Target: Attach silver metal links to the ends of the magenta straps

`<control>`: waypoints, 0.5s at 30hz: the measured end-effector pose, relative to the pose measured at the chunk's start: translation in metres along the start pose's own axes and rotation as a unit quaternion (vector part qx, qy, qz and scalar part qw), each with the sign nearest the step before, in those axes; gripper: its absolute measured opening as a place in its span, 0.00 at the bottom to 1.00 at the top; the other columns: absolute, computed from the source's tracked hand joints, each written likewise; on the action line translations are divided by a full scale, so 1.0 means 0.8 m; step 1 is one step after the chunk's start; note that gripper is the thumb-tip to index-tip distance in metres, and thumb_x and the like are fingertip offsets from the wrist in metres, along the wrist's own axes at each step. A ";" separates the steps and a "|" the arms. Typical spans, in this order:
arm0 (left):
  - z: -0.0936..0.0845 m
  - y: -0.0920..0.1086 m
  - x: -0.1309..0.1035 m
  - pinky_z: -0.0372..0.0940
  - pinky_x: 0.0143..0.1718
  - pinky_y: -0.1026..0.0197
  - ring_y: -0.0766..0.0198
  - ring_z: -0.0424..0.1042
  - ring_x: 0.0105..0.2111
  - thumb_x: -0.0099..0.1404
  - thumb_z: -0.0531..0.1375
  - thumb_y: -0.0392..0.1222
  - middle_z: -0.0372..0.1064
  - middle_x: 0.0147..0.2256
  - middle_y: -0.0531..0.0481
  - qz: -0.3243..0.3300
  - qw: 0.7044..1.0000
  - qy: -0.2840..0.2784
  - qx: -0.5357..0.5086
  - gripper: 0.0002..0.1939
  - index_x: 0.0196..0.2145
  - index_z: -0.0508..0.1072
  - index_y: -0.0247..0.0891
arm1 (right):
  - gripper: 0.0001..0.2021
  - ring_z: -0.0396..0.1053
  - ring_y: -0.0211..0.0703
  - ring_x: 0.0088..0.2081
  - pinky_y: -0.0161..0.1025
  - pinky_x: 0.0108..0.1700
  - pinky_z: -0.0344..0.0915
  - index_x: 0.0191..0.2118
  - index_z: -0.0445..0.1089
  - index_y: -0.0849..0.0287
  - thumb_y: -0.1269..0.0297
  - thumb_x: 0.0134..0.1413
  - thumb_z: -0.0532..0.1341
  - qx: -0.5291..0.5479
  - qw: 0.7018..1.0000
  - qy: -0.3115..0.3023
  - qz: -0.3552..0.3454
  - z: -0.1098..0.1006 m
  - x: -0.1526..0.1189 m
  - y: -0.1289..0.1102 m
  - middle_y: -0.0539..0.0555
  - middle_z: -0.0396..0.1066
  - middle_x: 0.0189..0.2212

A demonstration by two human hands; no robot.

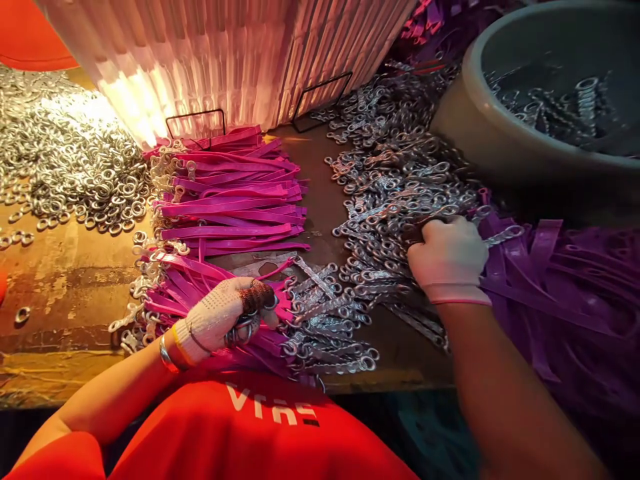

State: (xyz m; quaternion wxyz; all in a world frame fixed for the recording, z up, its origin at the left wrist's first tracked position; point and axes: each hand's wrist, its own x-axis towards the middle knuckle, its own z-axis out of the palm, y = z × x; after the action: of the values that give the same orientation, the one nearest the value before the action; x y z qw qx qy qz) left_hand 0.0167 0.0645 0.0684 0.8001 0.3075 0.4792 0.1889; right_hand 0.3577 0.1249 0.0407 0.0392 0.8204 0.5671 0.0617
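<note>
My left hand (225,313), in a white knitted glove darkened at the fingertips, is closed around several metal rings (243,330). Beneath it lie pink-purple straps (200,283) with metal links at their left ends; twisted metal links (325,327) spread out to their right. My right hand (447,257), also gloved, is curled with its fingers down at the right edge of a heap of twisted metal links (390,200). What its fingers hold, if anything, is hidden. Just right of that hand, one twisted link (505,235) lies over darker purple straps (540,280).
A big pile of loose metal rings (100,167) covers the left of the table. Behind the strap row (235,200) stands a ribbed translucent panel (200,60) with black wire brackets (197,115). A large grey tub (480,100) holding metal links stands at the back right.
</note>
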 end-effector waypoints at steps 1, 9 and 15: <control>0.001 0.001 0.001 0.45 0.13 0.71 0.76 0.56 0.14 0.61 0.62 0.51 0.70 0.23 0.50 0.002 1.000 0.008 -0.002 0.16 0.30 0.71 0.32 | 0.15 0.54 0.44 0.30 0.43 0.31 0.47 0.39 0.76 0.74 0.70 0.56 0.54 0.009 1.000 0.016 0.001 0.000 -0.004 -0.003 0.72 0.67 0.37; 0.003 -0.004 0.019 0.43 0.13 0.70 0.77 0.55 0.13 0.57 0.65 0.47 0.60 0.19 0.57 -0.035 0.995 -0.001 -0.093 0.14 0.32 0.74 0.32 | 0.13 0.41 0.37 0.24 0.42 0.29 0.46 0.36 0.75 0.70 0.72 0.56 0.53 0.089 0.993 0.039 -0.066 -0.005 -0.031 -0.024 0.65 0.66 0.34; 0.012 -0.002 0.011 0.46 0.14 0.72 0.78 0.55 0.15 0.59 0.67 0.50 0.66 0.24 0.55 0.011 0.998 0.003 -0.067 0.16 0.35 0.71 0.35 | 0.11 0.48 0.40 0.24 0.42 0.30 0.50 0.28 0.73 0.66 0.76 0.52 0.52 0.059 0.994 0.026 -0.092 -0.010 -0.041 -0.023 0.65 0.65 0.30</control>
State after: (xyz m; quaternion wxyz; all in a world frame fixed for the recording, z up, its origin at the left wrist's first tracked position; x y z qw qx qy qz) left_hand 0.0292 0.0658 0.0645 0.8152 0.2575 0.4649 0.2303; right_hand 0.3278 0.1005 0.0443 -0.0181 0.7638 0.6436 0.0453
